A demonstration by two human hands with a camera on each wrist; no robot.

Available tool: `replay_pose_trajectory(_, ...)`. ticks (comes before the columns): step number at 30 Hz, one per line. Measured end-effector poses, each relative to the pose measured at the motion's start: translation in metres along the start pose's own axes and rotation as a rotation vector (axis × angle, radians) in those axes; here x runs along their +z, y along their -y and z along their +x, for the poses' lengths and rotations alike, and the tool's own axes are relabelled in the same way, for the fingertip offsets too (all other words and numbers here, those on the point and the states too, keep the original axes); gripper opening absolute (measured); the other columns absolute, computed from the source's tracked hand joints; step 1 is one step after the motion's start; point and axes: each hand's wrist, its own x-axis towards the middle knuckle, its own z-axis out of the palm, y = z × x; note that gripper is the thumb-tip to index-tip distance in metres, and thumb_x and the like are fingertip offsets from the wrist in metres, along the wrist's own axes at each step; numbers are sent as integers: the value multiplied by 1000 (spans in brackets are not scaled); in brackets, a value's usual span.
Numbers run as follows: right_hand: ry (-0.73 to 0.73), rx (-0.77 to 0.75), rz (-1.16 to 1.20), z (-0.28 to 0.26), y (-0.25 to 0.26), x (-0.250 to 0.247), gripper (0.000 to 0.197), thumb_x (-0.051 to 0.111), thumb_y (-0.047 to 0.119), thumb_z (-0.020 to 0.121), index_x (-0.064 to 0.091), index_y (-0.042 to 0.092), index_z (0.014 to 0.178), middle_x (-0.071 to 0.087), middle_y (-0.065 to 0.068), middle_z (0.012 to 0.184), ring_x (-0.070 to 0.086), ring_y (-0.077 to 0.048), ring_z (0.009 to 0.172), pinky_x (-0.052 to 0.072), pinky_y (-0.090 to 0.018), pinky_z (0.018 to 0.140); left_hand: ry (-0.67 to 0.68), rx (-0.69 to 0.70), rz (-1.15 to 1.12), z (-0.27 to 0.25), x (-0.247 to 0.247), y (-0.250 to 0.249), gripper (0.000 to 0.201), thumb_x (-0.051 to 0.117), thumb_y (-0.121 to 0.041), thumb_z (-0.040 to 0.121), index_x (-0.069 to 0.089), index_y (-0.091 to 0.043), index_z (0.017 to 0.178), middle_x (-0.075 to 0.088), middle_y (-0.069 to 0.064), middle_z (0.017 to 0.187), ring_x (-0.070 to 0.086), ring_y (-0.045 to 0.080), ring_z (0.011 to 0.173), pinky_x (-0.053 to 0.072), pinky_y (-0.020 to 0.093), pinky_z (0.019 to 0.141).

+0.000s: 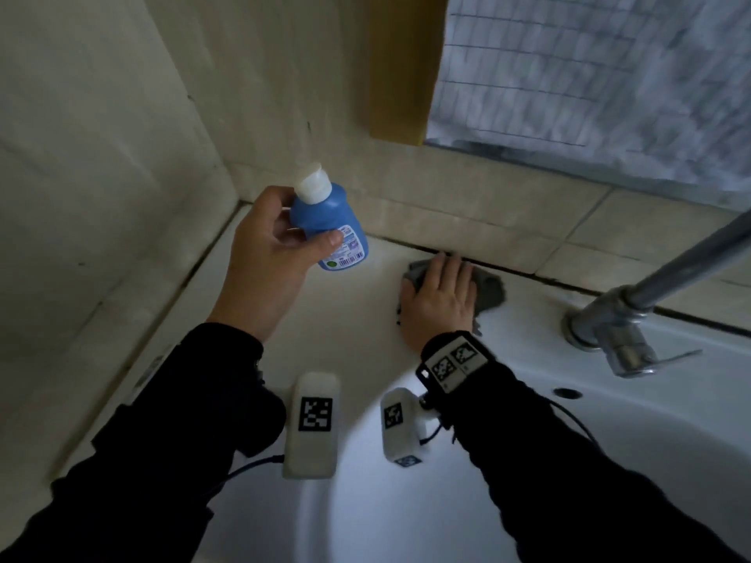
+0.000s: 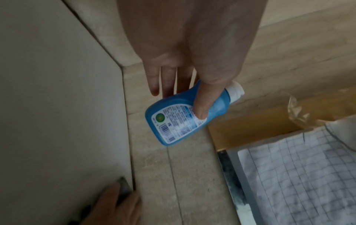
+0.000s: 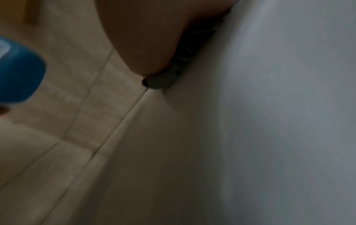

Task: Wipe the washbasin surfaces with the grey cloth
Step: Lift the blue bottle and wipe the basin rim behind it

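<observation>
Midway, I judge: my right hand (image 1: 441,296) presses flat-fingered on the grey cloth (image 1: 489,292) at the washbasin (image 1: 609,461) ledge's back edge, left of the tap (image 1: 617,331); bowl and right side look unwiped. My left hand (image 1: 268,253) grips a blue detergent bottle (image 1: 331,225) aloft. Only the left wrist view shows its label.

White washbasin (image 1: 357,343) ledge, butts tiled wall at back. Grey cloth (image 1: 489,292) flat on ledge nr wall seam. Chrome tap (image 1: 609,331) mounted to right.
</observation>
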Motion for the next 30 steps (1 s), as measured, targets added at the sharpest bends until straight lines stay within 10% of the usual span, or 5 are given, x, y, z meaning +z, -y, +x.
replay_pose_trajectory(5, 200, -370, -38, -13, 70, 26, 70, 17, 46, 84, 25, 4, 139, 24, -20, 151, 19, -36, 140, 16, -47, 115, -24, 20, 35, 5, -22, -4, 34, 69, -13, 67, 52, -17, 97, 63, 1, 94, 61, 3, 79, 50, 16, 72)
replay_pose_trajectory(9, 353, -683, -128, -52, 86, 35, 60, 28, 41, 79, 52, 6, 122, 58, -18, 127, 53, -36, 119, 49, -47, 93, 28, 1, 7, 8, -16, -4, 39, 70, -8, 68, 52, -14, 102, 64, 2, 93, 62, -2, 75, 51, 14, 73)
replay_pose_trajectory(12, 436, -864, -178, -76, 66, 25, 60, 28, 35, 84, 28, 9, 138, 33, -15, 149, 28, -34, 137, 26, -48, 112, 135, -24, -3, 10, 5, -2, 35, 70, -10, 66, 52, -23, 93, 65, -3, 88, 63, -4, 71, 51, 14, 70)
replay_pose_trajectory(26, 119, -372, -385, -59, -107, -47, 73, 66, 43, 63, 45, 17, 128, 60, -7, 129, 57, -30, 118, 47, -48, 93, 474, -160, 204, 2, 133, 32, 37, 74, -26, 55, 53, -46, 78, 64, 4, 95, 64, 21, 84, 53, 52, 85)
replay_pose_trajectory(30, -4, -289, -360, -63, -127, -54, 57, 41, 35, 70, 56, 11, 119, 64, -11, 122, 60, -30, 113, 50, -47, 89, 487, -119, 277, -3, 151, 37, 37, 72, -28, 59, 50, -48, 80, 65, 5, 102, 65, 25, 92, 52, 53, 86)
